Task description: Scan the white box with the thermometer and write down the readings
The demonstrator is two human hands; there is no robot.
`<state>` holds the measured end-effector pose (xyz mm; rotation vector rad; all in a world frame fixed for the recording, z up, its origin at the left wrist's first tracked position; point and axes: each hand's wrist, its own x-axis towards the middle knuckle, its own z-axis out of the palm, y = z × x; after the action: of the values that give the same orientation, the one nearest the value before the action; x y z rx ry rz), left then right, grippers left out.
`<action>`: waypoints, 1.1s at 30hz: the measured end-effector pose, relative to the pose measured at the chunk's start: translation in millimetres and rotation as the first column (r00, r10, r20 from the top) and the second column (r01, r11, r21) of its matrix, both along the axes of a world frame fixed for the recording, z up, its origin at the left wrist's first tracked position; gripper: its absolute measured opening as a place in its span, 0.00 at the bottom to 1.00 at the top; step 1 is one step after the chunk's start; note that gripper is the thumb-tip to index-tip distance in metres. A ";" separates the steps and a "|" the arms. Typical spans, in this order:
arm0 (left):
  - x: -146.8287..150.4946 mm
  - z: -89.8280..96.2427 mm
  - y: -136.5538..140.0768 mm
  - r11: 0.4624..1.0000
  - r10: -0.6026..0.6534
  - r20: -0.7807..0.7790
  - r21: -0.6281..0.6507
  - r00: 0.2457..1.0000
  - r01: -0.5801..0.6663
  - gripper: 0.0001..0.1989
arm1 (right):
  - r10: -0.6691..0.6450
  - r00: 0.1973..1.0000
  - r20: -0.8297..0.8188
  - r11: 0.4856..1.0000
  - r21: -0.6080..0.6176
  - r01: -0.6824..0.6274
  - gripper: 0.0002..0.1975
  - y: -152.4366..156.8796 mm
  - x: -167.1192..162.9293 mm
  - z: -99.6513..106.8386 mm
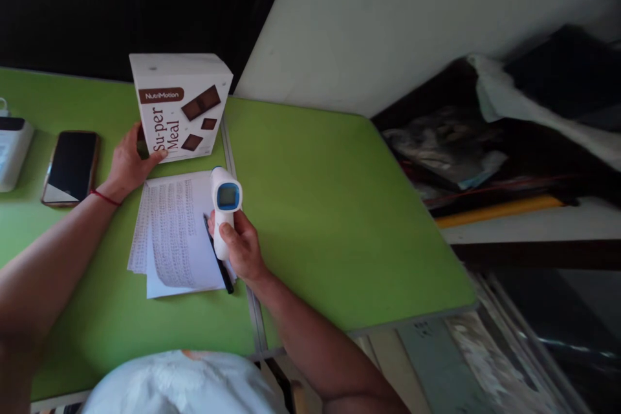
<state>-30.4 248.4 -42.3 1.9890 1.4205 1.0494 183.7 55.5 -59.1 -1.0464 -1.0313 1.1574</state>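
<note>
My left hand (132, 158) grips the lower left corner of a white box (196, 132) with brown bar pictures and the words "Su-per Meal". Its thumb lies on the front face, while the other fingers are partly hidden at the box's left side. The box stands upright on the green table. In my right hand (245, 249) is a white infrared thermometer (224, 184), held by its handle with the blue-rimmed screen facing me. Below it lie handwritten paper sheets (172, 233) and a black pen (224, 275), partly covered by the thermometer and my right hand.
A smartphone (72, 165) lies left of my left hand, beside a white device (10, 152) at the frame's edge. The green table (330, 207) has a seam right of the papers. Beyond its right edge are shelves (514, 229) with cloth and plastic bags.
</note>
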 end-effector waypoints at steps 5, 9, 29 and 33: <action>-0.5 -5.8 3.9 0.997 0.082 -0.051 0.008 0.995 -0.082 0.26 | -0.017 1.000 0.010 1.000 -0.007 0.017 0.22 0.8 -0.3 -0.2; 0.1 -1.8 0.7 0.995 0.095 -0.038 -0.023 0.995 -0.096 0.28 | -0.017 0.998 0.054 1.000 -0.004 0.017 0.21 1.0 2.0 3.1; -15.8 40.2 -107.1 0.968 -0.250 -0.250 -0.094 0.935 0.234 0.16 | -0.452 0.276 0.848 0.890 0.411 0.197 0.12 10.7 49.3 -2.7; -12.2 47.1 -181.6 0.888 -0.427 -0.393 -0.011 0.814 0.460 0.11 | -0.296 0.410 0.863 0.949 0.316 0.020 0.10 -9.6 37.5 12.9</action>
<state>-42.6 66.8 4.9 2.5297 1.0002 0.5310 221.3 45.9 -46.2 -1.5602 -1.8223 0.1512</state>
